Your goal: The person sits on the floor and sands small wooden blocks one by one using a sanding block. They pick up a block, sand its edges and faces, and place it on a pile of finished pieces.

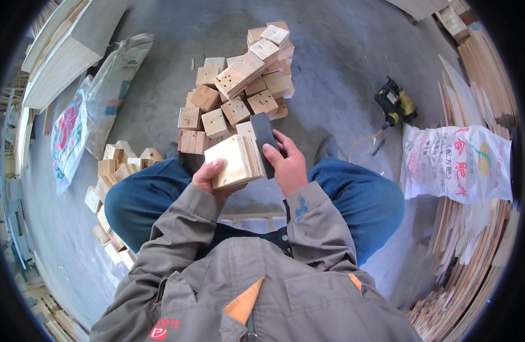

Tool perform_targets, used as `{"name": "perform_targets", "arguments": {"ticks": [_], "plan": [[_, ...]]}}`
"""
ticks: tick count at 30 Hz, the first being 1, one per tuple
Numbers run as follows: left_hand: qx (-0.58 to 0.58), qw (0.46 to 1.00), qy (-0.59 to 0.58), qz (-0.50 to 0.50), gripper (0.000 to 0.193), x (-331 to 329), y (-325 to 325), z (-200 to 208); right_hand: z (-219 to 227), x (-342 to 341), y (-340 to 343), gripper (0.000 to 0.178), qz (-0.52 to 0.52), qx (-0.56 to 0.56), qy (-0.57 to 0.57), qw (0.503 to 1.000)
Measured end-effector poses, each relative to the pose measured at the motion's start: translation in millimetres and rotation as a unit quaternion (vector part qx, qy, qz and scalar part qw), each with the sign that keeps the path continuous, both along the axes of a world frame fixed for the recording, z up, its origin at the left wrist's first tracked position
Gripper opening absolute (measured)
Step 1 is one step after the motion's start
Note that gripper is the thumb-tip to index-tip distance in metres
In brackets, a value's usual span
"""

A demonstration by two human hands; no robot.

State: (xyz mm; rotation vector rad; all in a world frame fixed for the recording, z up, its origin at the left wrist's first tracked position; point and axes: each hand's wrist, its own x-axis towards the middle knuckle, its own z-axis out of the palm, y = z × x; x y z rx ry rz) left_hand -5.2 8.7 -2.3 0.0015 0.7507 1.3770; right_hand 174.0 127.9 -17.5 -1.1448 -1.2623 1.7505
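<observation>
Laminated wood block (235, 162), just on the near side of the block pile (233, 81), sits clasped in the left hand (207, 176), while the right hand (289, 165) grips a black rectangular pad (263, 134) whose uneven push could twist it loose.

left hand (207, 179), 9 o'clock of centre, closed grip, left thumb (217, 165) aimed toward 2 | right hand (288, 166), 3 o'clock, closed grip, right thumb (272, 155) and fingers (286, 141) toward 10-11 | left forearm (180, 228) angled to 1, right forearm (319, 219) to 11 | hands near each other, apart
</observation>
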Motion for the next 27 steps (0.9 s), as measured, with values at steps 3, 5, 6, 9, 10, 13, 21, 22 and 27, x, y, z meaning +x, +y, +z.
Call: {"name": "perform_targets", "arguments": {"ticks": [3,5,6,9,10,13,21,22,27], "plan": [[-0.045,0.997,-0.001,0.067,0.083,-6.6,1.4,-0.2,15.3,3.1,-11.1,0.055,0.04,0.006,0.009,0.999],[-0.058,0.992,0.008,0.113,0.076,-12.6,2.3,1.9,22.8,4.7,-20.3,0.054,0.074,0.033,0.02,0.997],[-0.058,0.99,0.005,0.13,0.074,-15.6,2.0,-1.4,29.6,7.0,-21.6,0.054,0.101,0.107,-0.024,0.989],[-0.032,0.991,0.024,0.126,0.073,-19.3,-1.2,-4.2,29.8,5.5,-20.4,0.054,0.114,0.146,-0.038,0.982],[-0.019,0.993,0.034,0.113,0.074,-18.9,-1.4,-4.1,26.5,5.2,-20.6,0.054,0.105,0.127,-0.025,0.986],[0.043,0.995,0.072,0.059,0.085,-8.2,2.0,-3.0,14.4,0.3,-8.5,0.054,0.057,0.123,-0.051,0.989],[0.142,0.945,0.296,-0.008,0.124,13.1,5.3,20.7,-11.9,11.6,17.3,0.057,-0.106,-0.048,-0.007,0.993],[0.148,0.934,0.326,-0.011,0.127,13.2,7.0,24.6,-4.3,11.3,18.1,0.055,-0.112,-0.055,0.013,0.992],[0.095,0.867,0.49,-0.005,0.129,8.3,4.9,16.6,13.6,13.4,17.8,0.051,-0.065,-0.023,0.01,0.998]]}}
